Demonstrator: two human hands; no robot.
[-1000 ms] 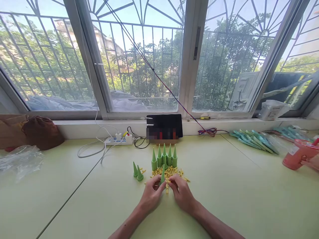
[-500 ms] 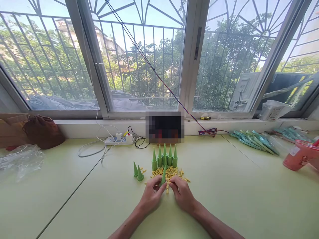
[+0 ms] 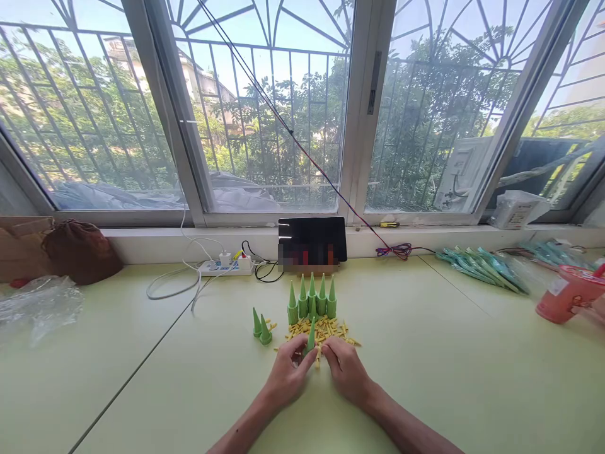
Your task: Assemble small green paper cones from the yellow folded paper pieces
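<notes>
My left hand (image 3: 288, 371) is closed around the lower part of a green pointed cone (image 3: 311, 334), whose tip stands up above the fingers. Close beside it, my right hand (image 3: 348, 371) has its thumb and fingers pinched together; what is between them is too small to make out. Between the two hands shows a small yellow piece (image 3: 317, 362). A heap of small yellow pieces (image 3: 326, 326) lies just beyond my fingers. Behind the heap several green cones on ribbed cylinders (image 3: 292, 306) stand upright in a group. Two more green cones (image 3: 265, 334) stand to the left.
At the back of the table (image 3: 425, 378) a dark screen (image 3: 312, 232) leans near the sill. A power strip (image 3: 227, 268) with cables lies left of it. Green-blue packets (image 3: 482, 268) and a red cup (image 3: 564, 296) are at right, a brown bag (image 3: 82, 251) at left.
My right fingertips have shifted very slightly away from the cone. The left hand keeps its hold on the cone, and the rest looks the same.
</notes>
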